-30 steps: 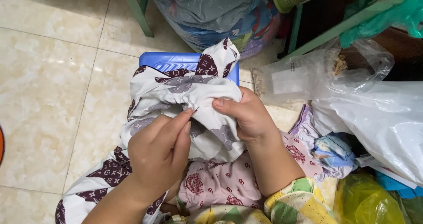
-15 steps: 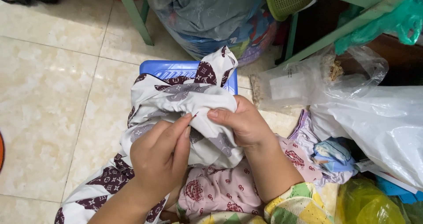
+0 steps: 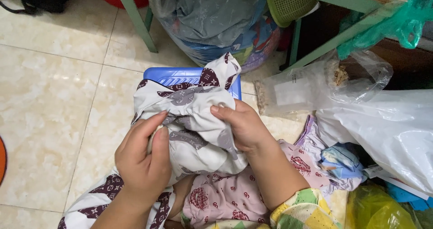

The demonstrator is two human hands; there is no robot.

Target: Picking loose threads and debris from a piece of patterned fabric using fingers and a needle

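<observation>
Gripping the white patterned cloth (image 3: 189, 121) at centre frame over a blue plastic stool (image 3: 173, 75), left hand (image 3: 144, 163) and right hand (image 3: 243, 125) both pinch it with curled fingers, open tiled floor (image 3: 49, 98) stretching left, while stuffed clear bags (image 3: 216, 21) crowd top and right.

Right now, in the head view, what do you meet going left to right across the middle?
Tiled floor → left hand → patterned white cloth → right hand → clear plastic bag → white plastic bag.
</observation>
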